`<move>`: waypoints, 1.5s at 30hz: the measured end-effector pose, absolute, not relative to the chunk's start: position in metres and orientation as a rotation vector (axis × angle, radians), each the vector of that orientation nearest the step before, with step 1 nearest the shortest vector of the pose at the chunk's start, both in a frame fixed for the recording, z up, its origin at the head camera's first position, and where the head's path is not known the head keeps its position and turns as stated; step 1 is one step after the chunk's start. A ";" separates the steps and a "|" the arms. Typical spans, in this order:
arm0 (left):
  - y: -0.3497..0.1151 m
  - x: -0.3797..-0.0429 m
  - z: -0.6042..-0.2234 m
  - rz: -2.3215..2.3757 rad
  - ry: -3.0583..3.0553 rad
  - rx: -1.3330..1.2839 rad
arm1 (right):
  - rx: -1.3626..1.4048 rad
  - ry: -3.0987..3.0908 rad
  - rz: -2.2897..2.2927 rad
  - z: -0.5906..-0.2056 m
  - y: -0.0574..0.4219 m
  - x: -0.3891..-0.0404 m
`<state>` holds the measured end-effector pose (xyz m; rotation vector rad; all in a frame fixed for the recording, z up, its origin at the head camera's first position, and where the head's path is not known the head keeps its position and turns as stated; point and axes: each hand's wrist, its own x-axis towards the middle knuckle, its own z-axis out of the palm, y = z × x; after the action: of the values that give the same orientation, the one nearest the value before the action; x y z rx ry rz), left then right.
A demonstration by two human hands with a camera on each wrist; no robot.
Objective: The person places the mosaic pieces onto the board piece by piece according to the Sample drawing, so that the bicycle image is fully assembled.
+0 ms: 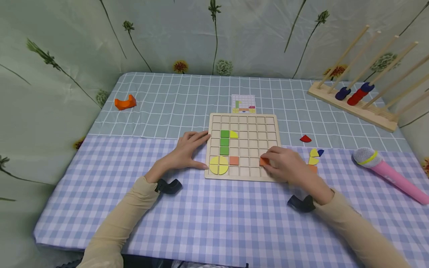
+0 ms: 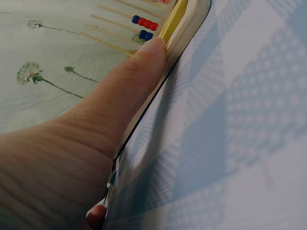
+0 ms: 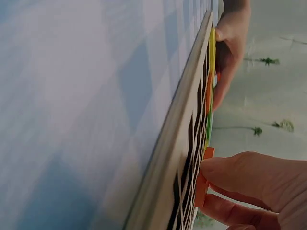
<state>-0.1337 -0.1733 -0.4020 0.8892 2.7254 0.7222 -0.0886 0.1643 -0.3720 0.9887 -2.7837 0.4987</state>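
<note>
A wooden grid board (image 1: pixel 248 180) lies on the checked cloth. On its left part sit several green squares (image 1: pixel 224 142), a yellow quarter-circle (image 1: pixel 234 134), a yellow circle of quarter pieces (image 1: pixel 219 165) and an orange square (image 1: pixel 234 160). My left hand (image 1: pixel 186 150) rests at the board's left edge, thumb and fingertips touching it, fingers spread. With thumb and fingers my right hand (image 1: pixel 289 163) pinches another orange square (image 3: pixel 203 184) over the board's lower right cells. Whether that square touches the board I cannot tell.
A pattern card (image 1: pixel 243 103) lies behind the board. Right of it are a red piece (image 1: pixel 305 139), yellow pieces (image 1: pixel 313 160), a blue piece (image 1: pixel 320 152) and a pink microphone (image 1: pixel 395 176). A wooden peg rack (image 1: pixel 355 108) stands back right; an orange block (image 1: pixel 125 102) lies back left.
</note>
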 end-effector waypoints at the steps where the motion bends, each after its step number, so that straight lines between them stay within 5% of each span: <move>1: -0.173 -0.134 -0.402 0.718 2.726 0.890 | 0.997 -2.785 0.506 -0.373 0.161 -0.089; 30: -0.173 -0.136 -0.403 0.716 2.733 0.894 | 1.142 -2.831 0.468 -0.370 0.116 -0.100; 45: -0.174 -0.135 -0.404 0.712 2.731 0.894 | 1.025 -2.686 0.460 -0.369 0.158 -0.086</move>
<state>-0.1354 -0.1736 -0.4037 0.8935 2.7311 0.7121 -0.0862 0.1577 -0.3691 1.0246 -2.6863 0.4603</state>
